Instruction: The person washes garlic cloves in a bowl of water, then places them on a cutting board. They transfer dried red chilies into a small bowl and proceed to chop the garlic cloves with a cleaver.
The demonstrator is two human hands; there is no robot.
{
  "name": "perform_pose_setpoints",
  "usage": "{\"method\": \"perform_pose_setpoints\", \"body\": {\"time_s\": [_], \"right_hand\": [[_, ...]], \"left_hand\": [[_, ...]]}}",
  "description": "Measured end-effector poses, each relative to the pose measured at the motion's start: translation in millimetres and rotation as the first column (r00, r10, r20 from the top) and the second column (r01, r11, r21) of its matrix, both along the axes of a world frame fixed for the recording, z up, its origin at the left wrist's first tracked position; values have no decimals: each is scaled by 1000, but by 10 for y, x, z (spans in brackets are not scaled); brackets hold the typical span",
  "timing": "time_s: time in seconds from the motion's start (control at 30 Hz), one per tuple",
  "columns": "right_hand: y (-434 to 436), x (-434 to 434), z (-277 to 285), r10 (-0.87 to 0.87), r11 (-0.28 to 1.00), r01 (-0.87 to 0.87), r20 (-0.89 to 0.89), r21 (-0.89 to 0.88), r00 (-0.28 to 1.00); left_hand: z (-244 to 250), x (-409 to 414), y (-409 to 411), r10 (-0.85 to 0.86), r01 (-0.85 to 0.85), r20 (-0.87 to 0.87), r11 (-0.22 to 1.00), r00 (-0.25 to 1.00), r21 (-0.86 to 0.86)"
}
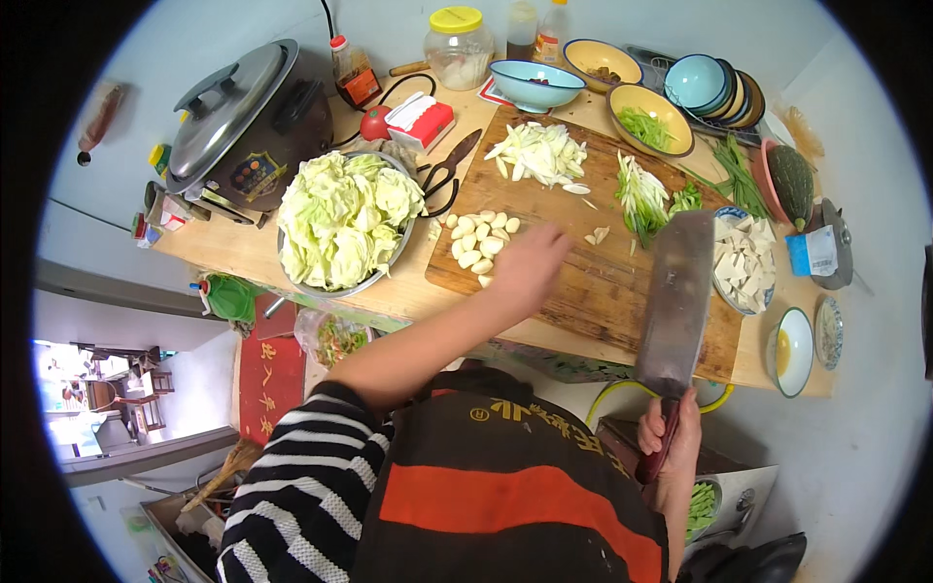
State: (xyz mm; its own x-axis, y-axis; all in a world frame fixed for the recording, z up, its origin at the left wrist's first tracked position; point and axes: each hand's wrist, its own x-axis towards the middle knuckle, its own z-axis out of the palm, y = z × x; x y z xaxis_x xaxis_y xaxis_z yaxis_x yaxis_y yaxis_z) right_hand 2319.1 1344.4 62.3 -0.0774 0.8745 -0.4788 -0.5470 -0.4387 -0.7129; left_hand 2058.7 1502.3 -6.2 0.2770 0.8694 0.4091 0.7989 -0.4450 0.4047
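Note:
My right hand (pixel 676 436) grips the dark red handle of a cleaver (pixel 678 299), its broad blade raised at the right part of the wooden cutting board (pixel 583 299). Over the middle of the board is my left hand (pixel 531 270); its fingertips are blurred and whether they hold anything cannot be told. Peeled garlic cloves (pixel 470 251) lie in a cluster just left of that hand. Sliced white pieces (pixel 539 153) are heaped at the board's far edge. Cut scallions (pixel 641 193) lie beyond the blade, and small garlic scraps (pixel 598 235) sit between.
A bowl of torn cabbage (pixel 342 218) and black scissors (pixel 452 160) stand left of the board. At right are a plate of tofu pieces (pixel 745 259) and a bowl with beaten egg (pixel 791 353). Enamel bowls (pixel 537 87) line the back; a large electric pot (pixel 255 138) is far left.

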Motion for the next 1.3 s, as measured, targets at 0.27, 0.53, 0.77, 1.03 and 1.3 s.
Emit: {"method": "perform_pose_setpoints", "body": {"time_s": [0.27,0.53,0.77,1.03,1.3], "right_hand": [[-46,196,-140,19,989,-55,251,140,968],[-107,103,-199,77,984,-136,424,111,902],[-177,-56,-373,-52,893,-440,992,99,119],[-168,-396,-633,-234,772,-631,956,72,-178],[-504,212,-694,-104,800,-599,992,38,-76]], "left_hand": [[0,-759,-724,0,-27,-268,995,963,-96],[-89,-260,-555,-26,25,-5,996,1000,-87],[-371,199,-302,-39,63,394,997,918,-48],[-86,-268,-196,310,-133,775,949,551,-285],[-207,-116,-482,-83,91,366,996,927,-3]]}}
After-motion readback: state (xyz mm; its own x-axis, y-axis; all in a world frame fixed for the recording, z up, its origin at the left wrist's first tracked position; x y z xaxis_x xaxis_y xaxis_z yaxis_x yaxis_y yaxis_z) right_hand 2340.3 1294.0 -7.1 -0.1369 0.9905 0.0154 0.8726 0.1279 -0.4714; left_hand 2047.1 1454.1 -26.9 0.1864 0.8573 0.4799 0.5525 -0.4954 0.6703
